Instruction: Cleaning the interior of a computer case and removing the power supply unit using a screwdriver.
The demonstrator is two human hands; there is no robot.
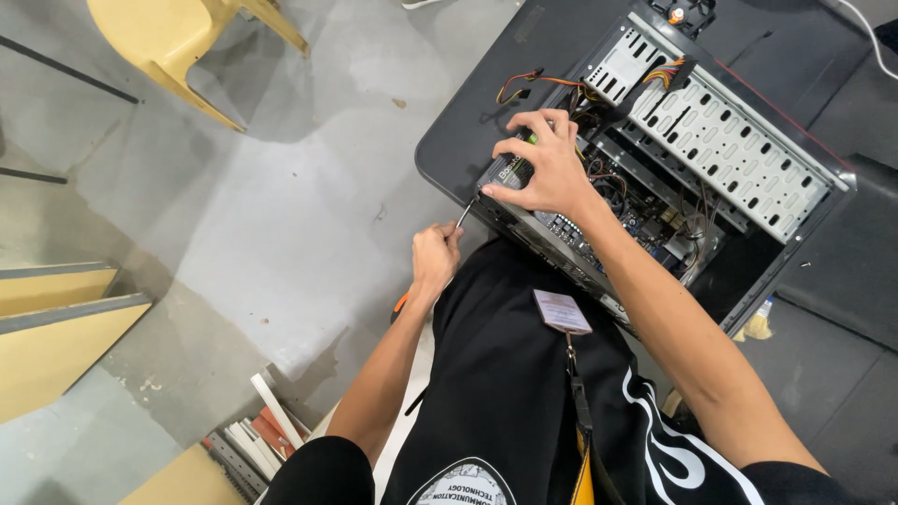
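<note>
While the person sits over it, an open computer case [486, 103] lies on its side on the grey concrete floor [309, 187], its dark outer panel toward the floor's upper middle; a perforated metal drive cage [720, 140] fills the case's far side, with a circuit board [636, 210] and tangled coloured wires [538, 82] beneath it; a yellow plastic chair [178, 42] stands well apart near the floor's upper left corner; yellow board edges [56, 327] sit at the left edge; a heap of white and red strips [257, 435] lies at the lower edge; a badge on a lanyard [561, 311] rests on the black-clad lap. Right hand [547, 168]: fingers spread and curled down onto a small dark boxed component [510, 171] at the case's near edge, pressing and gripping it. Left hand [435, 257]: closed in a fist around a screwdriver [465, 213], its orange handle end showing below the wrist, its thin shaft tip touching the case's near edge just beside the component.
</note>
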